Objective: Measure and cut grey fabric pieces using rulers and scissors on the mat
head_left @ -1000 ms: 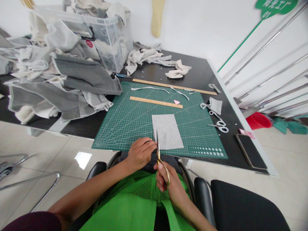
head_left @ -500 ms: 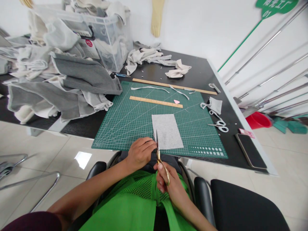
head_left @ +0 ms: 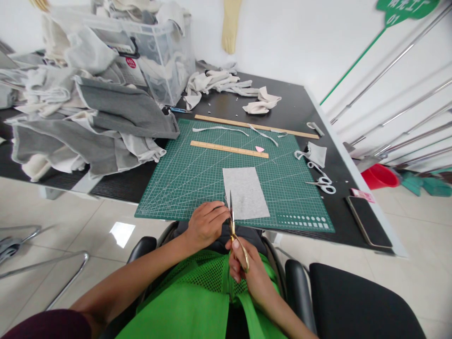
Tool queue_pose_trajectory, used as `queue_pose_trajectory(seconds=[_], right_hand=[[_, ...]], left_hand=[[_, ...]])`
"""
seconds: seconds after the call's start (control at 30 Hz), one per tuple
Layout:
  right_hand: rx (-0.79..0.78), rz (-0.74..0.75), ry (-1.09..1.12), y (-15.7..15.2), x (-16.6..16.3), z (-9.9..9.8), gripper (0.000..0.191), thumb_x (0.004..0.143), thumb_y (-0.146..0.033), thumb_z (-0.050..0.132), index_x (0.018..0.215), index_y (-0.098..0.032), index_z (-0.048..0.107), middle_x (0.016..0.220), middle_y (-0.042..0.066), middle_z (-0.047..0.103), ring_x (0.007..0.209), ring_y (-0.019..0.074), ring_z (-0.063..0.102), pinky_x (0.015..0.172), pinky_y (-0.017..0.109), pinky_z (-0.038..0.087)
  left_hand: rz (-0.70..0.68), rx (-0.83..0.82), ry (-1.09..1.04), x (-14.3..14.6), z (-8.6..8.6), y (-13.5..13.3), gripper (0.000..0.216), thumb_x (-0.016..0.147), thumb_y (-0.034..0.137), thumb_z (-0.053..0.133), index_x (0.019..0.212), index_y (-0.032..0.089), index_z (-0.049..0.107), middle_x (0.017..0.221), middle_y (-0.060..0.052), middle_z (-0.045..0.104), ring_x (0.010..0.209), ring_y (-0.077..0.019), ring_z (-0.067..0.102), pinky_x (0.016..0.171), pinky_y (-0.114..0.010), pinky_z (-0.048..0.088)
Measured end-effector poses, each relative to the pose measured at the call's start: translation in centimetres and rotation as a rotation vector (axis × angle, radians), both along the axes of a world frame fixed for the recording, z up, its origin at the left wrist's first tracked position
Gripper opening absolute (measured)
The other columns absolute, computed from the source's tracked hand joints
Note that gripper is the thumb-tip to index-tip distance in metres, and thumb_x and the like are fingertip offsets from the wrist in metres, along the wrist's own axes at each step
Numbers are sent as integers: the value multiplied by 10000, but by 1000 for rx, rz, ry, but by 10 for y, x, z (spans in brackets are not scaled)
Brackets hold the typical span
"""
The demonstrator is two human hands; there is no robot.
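Just the view's been nudged a hair — the flat green sign with white lettering (head_left: 406, 9) is seen slightly further right.

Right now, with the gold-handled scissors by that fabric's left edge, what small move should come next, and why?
Probably a short snip by the right hand: it holds the gold-handled scissors pointing along the grey fabric rectangle's left edge, with the left hand close beside them.

The cutting mat (head_left: 183, 183) is green with a white grid, the fabric rectangle (head_left: 249, 188) mottled pale grey, the scissors (head_left: 233, 229) gold and silver, both wooden rulers (head_left: 229, 149) tan, and the bucket (head_left: 380, 176) red.
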State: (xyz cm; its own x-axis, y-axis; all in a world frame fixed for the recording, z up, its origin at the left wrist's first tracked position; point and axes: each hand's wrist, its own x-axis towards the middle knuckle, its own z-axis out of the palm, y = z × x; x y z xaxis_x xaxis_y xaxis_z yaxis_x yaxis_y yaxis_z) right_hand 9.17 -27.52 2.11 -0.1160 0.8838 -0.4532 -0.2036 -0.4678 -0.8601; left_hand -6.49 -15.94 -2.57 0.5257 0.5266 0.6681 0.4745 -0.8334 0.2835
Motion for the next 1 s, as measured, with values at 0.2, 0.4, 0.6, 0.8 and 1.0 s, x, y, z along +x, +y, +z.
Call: queue_pose_trajectory(seconds=[0.2,0.4,0.6,0.8,1.0], right_hand=[[-19,-15,0,0,0,1,449,953,-637,527,883,-194,525,583,-87,412,431,55,360,427,209,249],[-21,-2,-4,0,1,3,446,951,-631,539,866,-195,509,590,-85,412,436,51,361,432,205,257],[-31,-19,48,-3,2,-5,444,970,-622,511,934,-180,544,580,-87,413,430,53,354,423,202,253],[-15,5,41,-3,3,-6,423,983,-597,507,926,-179,547,584,-80,423,444,58,373,432,201,258],[-23,-26,64,-5,2,-6,426,988,-594,502,946,-174,560,586,-83,417,432,52,355,426,205,242]], left_hand=[[7,13,-12,0,1,-1,288,903,70,536,1117,197,682,1109,-31,761,1134,-225,654,934,-379,527],[8,19,10,0,-2,0,298,893,63,542,1125,192,677,1129,-35,754,1151,-239,644,944,-389,517],[8,33,15,1,0,0,281,904,67,528,1113,184,674,1112,-40,757,1139,-236,651,927,-384,512],[19,30,-4,2,-3,0,291,899,68,524,1111,196,676,1109,-39,758,1143,-236,651,942,-392,508],[26,39,17,1,-4,-1,297,887,65,538,1113,195,680,1110,-40,759,1163,-238,646,942,-393,507]])
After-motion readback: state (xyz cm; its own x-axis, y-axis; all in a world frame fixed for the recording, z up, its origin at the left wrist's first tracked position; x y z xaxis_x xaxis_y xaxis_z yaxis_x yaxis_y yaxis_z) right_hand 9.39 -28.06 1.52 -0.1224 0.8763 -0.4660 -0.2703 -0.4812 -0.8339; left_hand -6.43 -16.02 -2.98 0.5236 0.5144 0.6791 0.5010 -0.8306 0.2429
